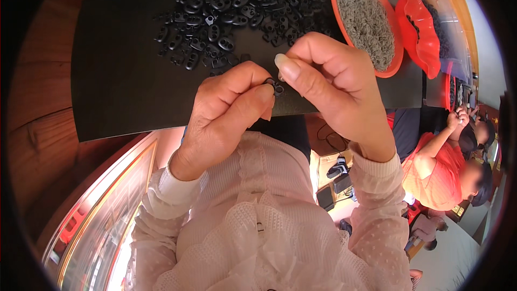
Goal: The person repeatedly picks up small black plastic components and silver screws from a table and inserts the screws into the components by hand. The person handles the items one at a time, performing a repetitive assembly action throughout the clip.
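Observation:
Over the near edge of the black table, my left hand (227,112) is closed, pinching a small black plastic cord lock piece (278,89) with round holes between thumb and forefinger. My right hand (342,89) is closed too, thumb pressed to the curled forefinger, just above that piece. A tiny shiny bit shows beneath the right thumb tip, too small to make out. Beyond my hands lies a loose heap of black plastic cord lock pieces (245,5). Right of the heap, an orange-red bowl (399,56) is filled with small grey metal springs (363,24).
A red wavy-rimmed dish (425,37) with dark parts stands tilted-looking beyond the bowl. The black tabletop (118,70) ends just before my body. At the right, a person in an orange-red shirt (444,175) works with both hands together. A wooden surface (46,86) lies at the left.

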Demonstrator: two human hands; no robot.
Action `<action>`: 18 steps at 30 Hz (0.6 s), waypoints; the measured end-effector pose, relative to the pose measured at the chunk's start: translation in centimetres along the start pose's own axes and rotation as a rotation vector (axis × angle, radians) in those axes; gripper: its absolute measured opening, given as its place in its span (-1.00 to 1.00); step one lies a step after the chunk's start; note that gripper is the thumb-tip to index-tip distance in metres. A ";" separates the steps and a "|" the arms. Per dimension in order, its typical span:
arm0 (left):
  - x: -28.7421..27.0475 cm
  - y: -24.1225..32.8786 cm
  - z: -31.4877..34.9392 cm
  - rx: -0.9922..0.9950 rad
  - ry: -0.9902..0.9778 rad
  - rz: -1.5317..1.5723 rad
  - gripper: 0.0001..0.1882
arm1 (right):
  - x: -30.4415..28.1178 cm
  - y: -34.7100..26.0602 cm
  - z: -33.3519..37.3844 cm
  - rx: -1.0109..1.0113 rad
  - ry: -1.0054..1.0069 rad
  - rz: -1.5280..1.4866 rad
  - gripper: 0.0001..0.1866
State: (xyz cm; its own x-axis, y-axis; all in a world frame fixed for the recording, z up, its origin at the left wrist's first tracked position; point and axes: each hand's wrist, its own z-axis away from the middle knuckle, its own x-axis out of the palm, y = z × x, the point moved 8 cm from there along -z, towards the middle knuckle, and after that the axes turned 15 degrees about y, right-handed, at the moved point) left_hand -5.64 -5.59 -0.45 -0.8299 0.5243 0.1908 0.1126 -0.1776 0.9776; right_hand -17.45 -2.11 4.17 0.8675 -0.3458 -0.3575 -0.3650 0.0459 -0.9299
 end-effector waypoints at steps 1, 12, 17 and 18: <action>0.0 0.0 0.0 -0.001 -0.004 -0.008 -0.86 | 0.1 -0.2 0.0 -0.002 -0.008 0.003 -0.83; -0.1 -0.1 0.1 -0.020 0.001 0.027 -0.89 | 0.9 -0.6 0.7 -0.004 0.017 -0.053 -0.80; -0.3 -0.1 0.2 -0.013 0.016 0.020 -0.89 | 1.2 -0.6 1.1 -0.086 0.025 -0.048 -0.81; -0.4 0.1 0.3 -0.020 0.010 0.026 -0.89 | 1.2 -0.6 1.1 -0.066 0.017 -0.060 -0.82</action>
State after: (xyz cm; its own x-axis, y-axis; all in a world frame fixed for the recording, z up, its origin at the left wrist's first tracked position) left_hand -5.14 -5.58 -0.44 -0.8324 0.5106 0.2152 0.1234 -0.2078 0.9704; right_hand -15.81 -1.54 4.14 0.8830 -0.3618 -0.2989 -0.3340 -0.0372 -0.9418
